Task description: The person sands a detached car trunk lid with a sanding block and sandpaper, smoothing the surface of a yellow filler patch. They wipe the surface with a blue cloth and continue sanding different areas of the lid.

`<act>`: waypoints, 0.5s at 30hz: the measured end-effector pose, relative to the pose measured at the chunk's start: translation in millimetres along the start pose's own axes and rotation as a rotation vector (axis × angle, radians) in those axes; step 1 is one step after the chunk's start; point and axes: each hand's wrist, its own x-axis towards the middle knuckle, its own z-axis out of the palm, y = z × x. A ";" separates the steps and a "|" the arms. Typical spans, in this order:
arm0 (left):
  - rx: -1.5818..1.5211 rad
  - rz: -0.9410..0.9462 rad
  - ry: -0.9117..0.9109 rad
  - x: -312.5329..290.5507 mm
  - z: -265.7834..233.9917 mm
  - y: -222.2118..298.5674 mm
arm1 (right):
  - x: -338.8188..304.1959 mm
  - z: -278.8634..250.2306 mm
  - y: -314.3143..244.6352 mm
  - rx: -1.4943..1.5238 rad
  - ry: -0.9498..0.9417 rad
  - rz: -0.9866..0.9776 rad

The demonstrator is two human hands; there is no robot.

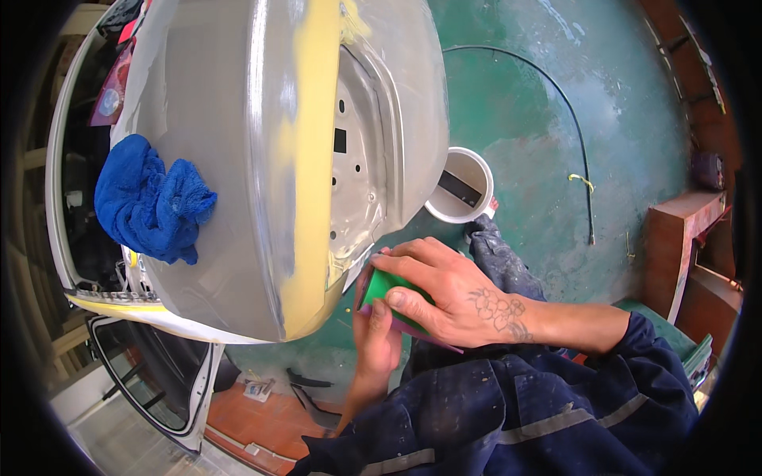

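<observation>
Green block (386,285) and purplish sheet (363,290) sit pinched between the left hand (377,341) and right hand (448,292) I follow remotely, seemingly to keep the sheet snug.

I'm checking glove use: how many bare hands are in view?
2: the tattooed right hand gripping the flat green-and-purple piece, and the bare left hand, partly hidden, at that piece's lower edge.

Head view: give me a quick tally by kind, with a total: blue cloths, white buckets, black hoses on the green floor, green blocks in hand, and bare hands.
Crumpled blue cloth: 1
Round white bucket: 1
Long curved black hose: 1
Flat-faced green block: 1
Bare hands, left hand and right hand: 2
Total: 6
</observation>
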 end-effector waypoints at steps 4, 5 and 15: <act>0.128 -0.026 0.192 -11.5 -6.8 3.0 | 45.9 -13.0 0.4 -0.179 0.095 -0.027; 0.141 -0.021 0.182 -12.5 -9.0 1.5 | 63.8 -17.8 0.8 -0.168 0.009 -0.006; 0.280 0.102 0.289 -7.8 -4.6 15.4 | 132.0 -31.9 11.0 0.239 -0.588 0.360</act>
